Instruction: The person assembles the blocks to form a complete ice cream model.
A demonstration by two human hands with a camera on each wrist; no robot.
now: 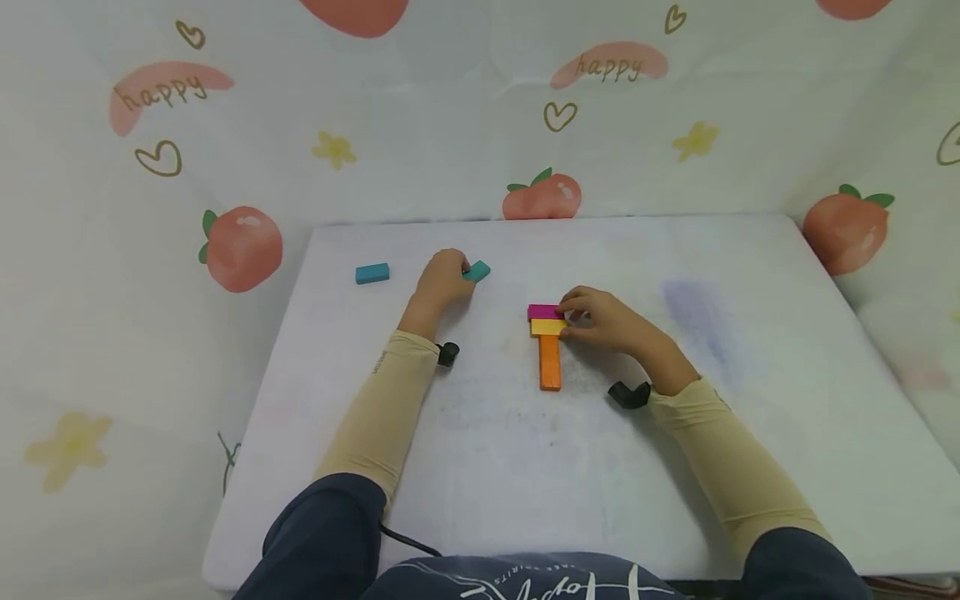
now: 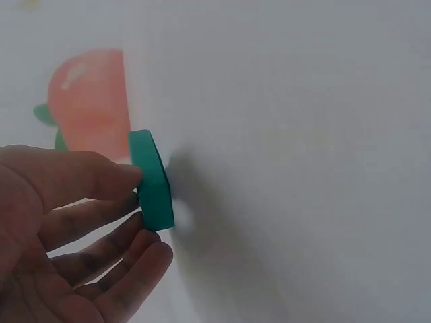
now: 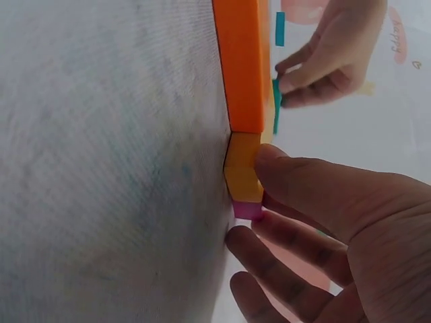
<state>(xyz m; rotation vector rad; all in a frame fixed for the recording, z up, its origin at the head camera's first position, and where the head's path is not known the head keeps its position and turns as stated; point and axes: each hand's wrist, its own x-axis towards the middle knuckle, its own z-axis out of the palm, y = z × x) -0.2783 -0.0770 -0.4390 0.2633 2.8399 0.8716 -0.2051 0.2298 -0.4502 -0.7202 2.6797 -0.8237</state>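
My left hand (image 1: 446,277) pinches a teal block (image 2: 152,180) between thumb and fingers, at the back of the white table. In front of my right hand (image 1: 611,321) a magenta block (image 1: 543,312) and a yellow block (image 1: 547,327) lie side by side, touching. The thumb of that hand is on the yellow block and a fingertip is at the magenta one, so the two are held between them at their right ends. An orange block (image 1: 550,363) points toward me from the yellow block, forming a T shape.
A blue block (image 1: 372,273) lies to the left of my left hand on the white table (image 1: 480,467). Behind the table hangs a cloth (image 1: 442,100) printed with peaches and hearts. Small black wrist cameras (image 1: 628,395) stick out near both wrists.
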